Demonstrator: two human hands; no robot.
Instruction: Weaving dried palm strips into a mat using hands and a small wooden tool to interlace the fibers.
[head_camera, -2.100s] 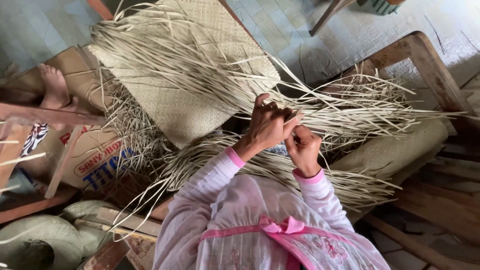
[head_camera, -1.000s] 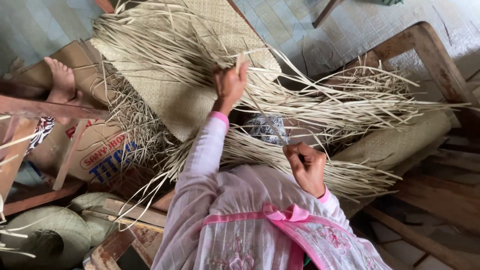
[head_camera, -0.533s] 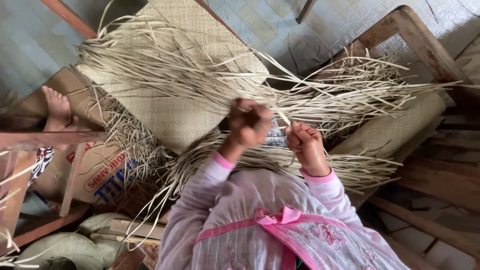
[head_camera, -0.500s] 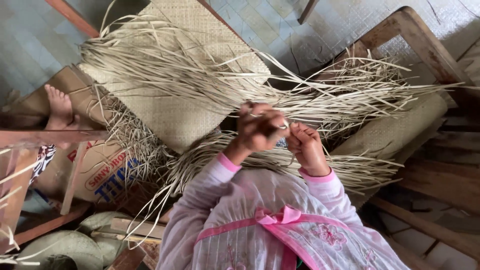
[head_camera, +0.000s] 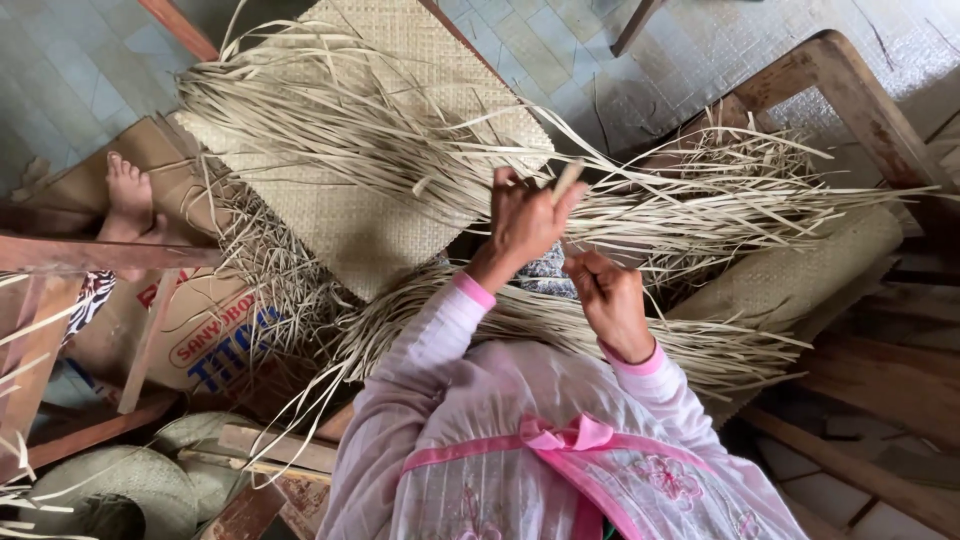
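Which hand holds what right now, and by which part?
Left hand pinches a pale straw strip near its loose end. Right hand grips strands in the bundle; exact hold hidden.

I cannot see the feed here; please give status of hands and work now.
Left hand pinching one straw strip. Right hand down on loose strips. Woven mat underneath. Nothing blocking.

Tiled floor (head_camera: 70, 70), flattened cardboard box (head_camera: 190, 330), woven mat (head_camera: 400, 150) on it

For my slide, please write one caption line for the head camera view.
Left hand lifts a pale straw strip while right hand steadies loose strips beside a half-woven mat.
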